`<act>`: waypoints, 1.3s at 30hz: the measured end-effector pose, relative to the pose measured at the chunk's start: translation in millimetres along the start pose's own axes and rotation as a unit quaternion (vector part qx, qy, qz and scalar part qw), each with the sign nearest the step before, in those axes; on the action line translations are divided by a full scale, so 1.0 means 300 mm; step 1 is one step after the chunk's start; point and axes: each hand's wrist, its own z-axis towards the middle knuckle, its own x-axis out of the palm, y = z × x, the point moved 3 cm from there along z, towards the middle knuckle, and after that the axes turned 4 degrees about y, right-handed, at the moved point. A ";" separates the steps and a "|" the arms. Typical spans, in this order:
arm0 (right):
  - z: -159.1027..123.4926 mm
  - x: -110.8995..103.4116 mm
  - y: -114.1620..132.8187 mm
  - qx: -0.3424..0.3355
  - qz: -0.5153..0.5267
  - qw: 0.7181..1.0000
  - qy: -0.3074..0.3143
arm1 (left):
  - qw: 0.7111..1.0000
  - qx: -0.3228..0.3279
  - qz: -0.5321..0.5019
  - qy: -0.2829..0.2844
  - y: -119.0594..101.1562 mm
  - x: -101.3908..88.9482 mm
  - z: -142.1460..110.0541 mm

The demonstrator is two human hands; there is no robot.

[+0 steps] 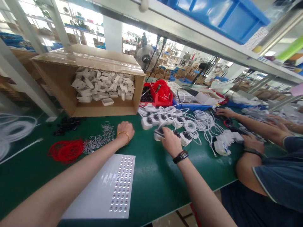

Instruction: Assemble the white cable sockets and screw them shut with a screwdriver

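My left hand (125,132) rests on the green table with its fingers curled down, just right of a pile of small metal pins (99,138). Whatever is under those fingers is hidden. My right hand (171,142) is closed round a white plastic housing (158,136) that has a dark part on top, and its fingertips are partly out of sight. Close by on the right lies another white housing (186,138) with a black fitting and a white cable. Behind my right hand runs a row of similar white housings (147,123) with coiled white cables (201,117).
A cardboard box (106,110) of white plastic shells lies on its side at the back left. Red cord (66,150), black small parts (67,125) and a white sticker sheet (101,189) are near my left arm. Another person's hands (253,145) work at right. A shelf runs overhead.
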 end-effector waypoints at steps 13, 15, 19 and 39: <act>-0.092 -0.003 0.040 0.026 0.154 0.987 -0.039 | 0.983 0.156 -0.090 0.042 -0.315 0.059 -0.149; -0.103 -0.004 -0.010 0.027 0.171 0.983 -0.069 | 0.984 0.149 -0.089 0.048 -0.333 0.085 -0.144; -0.164 -0.013 -0.230 0.138 0.177 0.958 -0.181 | 0.979 0.169 -0.090 0.071 -0.322 0.093 -0.121; -0.082 0.139 -0.506 0.212 0.104 0.964 -0.122 | 0.962 0.209 -0.117 0.129 -0.607 0.233 0.032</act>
